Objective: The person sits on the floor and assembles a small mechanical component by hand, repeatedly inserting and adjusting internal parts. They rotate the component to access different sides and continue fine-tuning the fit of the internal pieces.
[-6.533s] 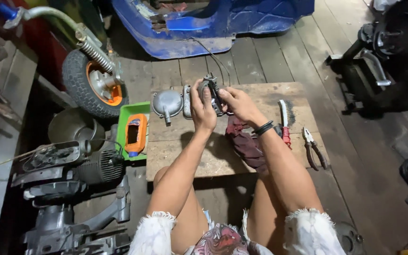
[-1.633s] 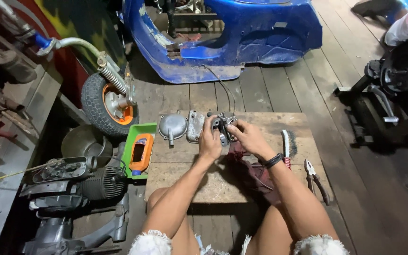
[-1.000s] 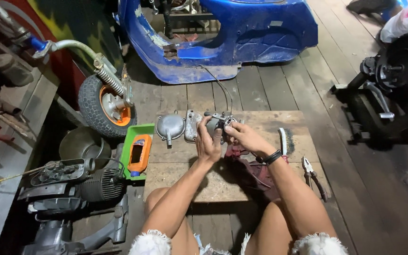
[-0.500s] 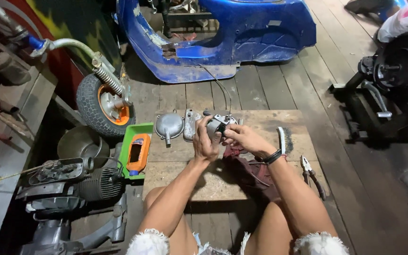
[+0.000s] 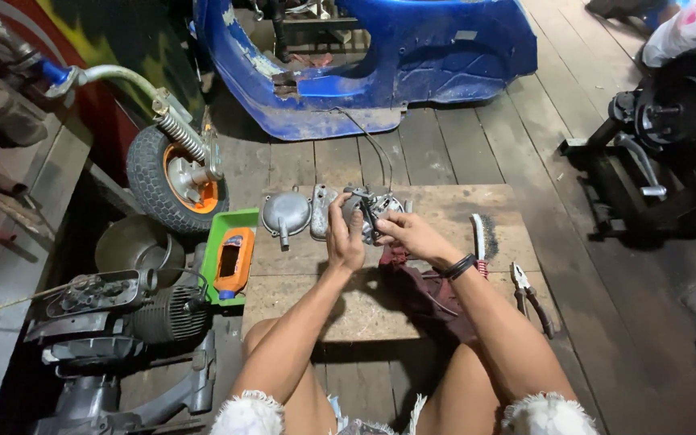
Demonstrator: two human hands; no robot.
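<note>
Both hands grip a small metal engine part (image 5: 372, 213), probably a carburettor, above the wooden board (image 5: 445, 209): left hand (image 5: 344, 238) wraps it, right hand (image 5: 408, 235) pinches. Steady it firmly; turn gently.

bright overhead light on the wooden desk (image 5: 445, 217) and forearms, sharp centre, left side and corners sinking into deep shadow — glossy glare on the blue scooter shell (image 5: 412, 56), wide-angle bending at the edges, slight softness far off
</note>
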